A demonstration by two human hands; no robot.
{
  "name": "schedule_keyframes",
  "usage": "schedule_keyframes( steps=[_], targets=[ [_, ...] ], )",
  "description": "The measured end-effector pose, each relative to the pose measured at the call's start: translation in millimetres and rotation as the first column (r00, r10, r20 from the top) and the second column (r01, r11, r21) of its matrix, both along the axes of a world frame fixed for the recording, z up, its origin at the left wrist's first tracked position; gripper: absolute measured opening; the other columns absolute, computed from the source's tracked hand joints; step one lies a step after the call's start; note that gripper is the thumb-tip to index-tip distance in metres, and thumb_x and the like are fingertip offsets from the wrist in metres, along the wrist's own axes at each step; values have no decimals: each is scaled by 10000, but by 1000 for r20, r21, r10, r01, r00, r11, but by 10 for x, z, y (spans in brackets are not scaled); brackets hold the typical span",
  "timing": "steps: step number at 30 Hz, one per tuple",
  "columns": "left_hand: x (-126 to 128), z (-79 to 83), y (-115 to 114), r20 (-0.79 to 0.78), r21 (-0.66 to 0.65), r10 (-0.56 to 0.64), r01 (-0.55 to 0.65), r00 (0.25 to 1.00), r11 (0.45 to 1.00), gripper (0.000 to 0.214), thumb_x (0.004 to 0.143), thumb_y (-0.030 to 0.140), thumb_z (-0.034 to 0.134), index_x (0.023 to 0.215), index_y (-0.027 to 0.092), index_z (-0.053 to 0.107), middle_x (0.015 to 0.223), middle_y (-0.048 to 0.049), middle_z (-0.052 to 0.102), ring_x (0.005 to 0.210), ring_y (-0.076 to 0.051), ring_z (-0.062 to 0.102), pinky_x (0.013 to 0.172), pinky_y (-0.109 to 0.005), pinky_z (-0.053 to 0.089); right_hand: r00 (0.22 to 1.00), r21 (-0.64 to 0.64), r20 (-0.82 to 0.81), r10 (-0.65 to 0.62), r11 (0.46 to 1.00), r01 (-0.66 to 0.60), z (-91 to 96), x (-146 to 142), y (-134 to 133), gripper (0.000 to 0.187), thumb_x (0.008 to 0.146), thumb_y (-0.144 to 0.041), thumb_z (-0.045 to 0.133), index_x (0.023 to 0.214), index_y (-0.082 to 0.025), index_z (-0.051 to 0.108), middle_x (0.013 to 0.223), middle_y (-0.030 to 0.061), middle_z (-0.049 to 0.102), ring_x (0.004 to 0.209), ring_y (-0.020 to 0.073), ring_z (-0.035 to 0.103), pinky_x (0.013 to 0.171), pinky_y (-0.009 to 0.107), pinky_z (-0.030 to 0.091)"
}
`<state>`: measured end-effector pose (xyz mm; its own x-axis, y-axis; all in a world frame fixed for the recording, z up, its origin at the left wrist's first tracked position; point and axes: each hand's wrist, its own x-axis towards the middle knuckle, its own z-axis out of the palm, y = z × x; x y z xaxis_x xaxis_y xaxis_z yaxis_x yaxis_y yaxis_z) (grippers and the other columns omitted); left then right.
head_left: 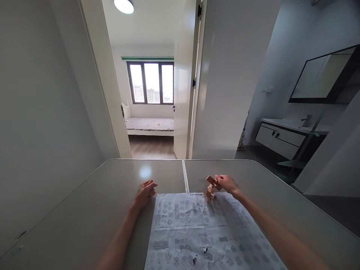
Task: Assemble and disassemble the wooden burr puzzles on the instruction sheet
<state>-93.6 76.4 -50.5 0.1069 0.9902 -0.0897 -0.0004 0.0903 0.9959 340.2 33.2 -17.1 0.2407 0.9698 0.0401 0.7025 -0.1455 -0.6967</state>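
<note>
A small reddish-brown wooden block figure (209, 189), made of several joined or stacked pieces, stands tilted at the top edge of the printed sheet (180, 225). My right hand (227, 183) pinches its upper wooden block (213, 182) from the right, fingers closed. Whether all its pieces are fixed together I cannot tell. To the left of the sheet, my left hand (146, 192) rests on the table with its fingers curled closed, and nothing shows in them. Rows of small diagrams cover the creased sheet, which has two small dark torn spots low down.
The grey table (84, 217) has a white seam (185, 175) running to its far edge. Beyond it, an open door (185, 82) leads to a room with a bed (150, 123). A washbasin cabinet (281, 137) is at the right.
</note>
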Motion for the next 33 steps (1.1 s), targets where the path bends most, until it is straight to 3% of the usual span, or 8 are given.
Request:
schedule_keyframes(
  steps=[4,6,8,11,16,23,27,33],
  targets=[
    [54,26,-112,-60,90,31,-25,998,996,358,1034,375,686,1318,160,651,1285,-107,691,1072,-239,715,905,-440,635,995,130,-50,-88,987,94,124,-108,-254,330,1059,-386,678,1324,-190,672,1325,104,694,1097,248,716,931,452,623],
    [96,45,-225,-99,159,59,-43,993,986,243,1015,379,702,1053,140,683,957,-28,695,771,-147,665,700,-300,586,992,219,-82,-99,969,115,192,-190,-439,407,1116,-490,477,1077,-173,730,988,117,779,847,256,730,775,385,587],
    [156,64,-377,-141,248,105,-68,984,966,389,929,392,756,697,172,535,634,71,463,537,-80,440,547,-215,396,989,299,-129,-66,949,103,244,-306,-656,512,1082,-616,431,959,-208,715,860,101,785,721,252,706,671,335,529],
    [291,87,-637,-225,367,149,-57,963,928,545,839,391,768,579,212,324,568,86,268,524,-78,266,530,-243,245,978,374,-209,2,924,78,256,-536,-1013,625,1024,-756,410,947,-221,724,901,109,803,696,242,699,617,308,502],
    [578,169,-989,-370,505,153,60,916,861,519,817,359,753,549,220,331,538,70,274,547,-116,230,582,-287,262,875,329,-473,102,942,68,59,-930,-1525,629,962,-811,511,908,-221,723,648,34,668,461,173,510,423,284,370],
    [865,388,-1322,-442,587,-17,303,897,751,263,870,481,757,954,249,664,1090,-105,724,1040,-289,643,959,-400,505,807,291,-578,119,954,67,-100,-1240,-1846,562,980,-778,514,868,-248,664,638,22,667,425,171,515,441,294,446],
    [960,390,-1454,-419,485,-257,454,871,748,738,819,656,785,1430,292,584,1462,-145,642,1241,-341,645,1093,-474,500,835,324,-508,210,945,-40,-55,-1310,-1897,535,1007,-737,507,962,-243,706,569,3,630,447,197,585,480,290,477],
    [963,333,-1462,-407,329,-460,597,789,732,1030,669,727,881,1531,267,554,1449,-148,683,1330,-407,626,1187,-546,434,784,345,-536,314,929,-136,-167,-1332,-1912,460,1050,-640,522,1047,-227,725,776,34,722,504,171,651,539,274,528]
  ],
)
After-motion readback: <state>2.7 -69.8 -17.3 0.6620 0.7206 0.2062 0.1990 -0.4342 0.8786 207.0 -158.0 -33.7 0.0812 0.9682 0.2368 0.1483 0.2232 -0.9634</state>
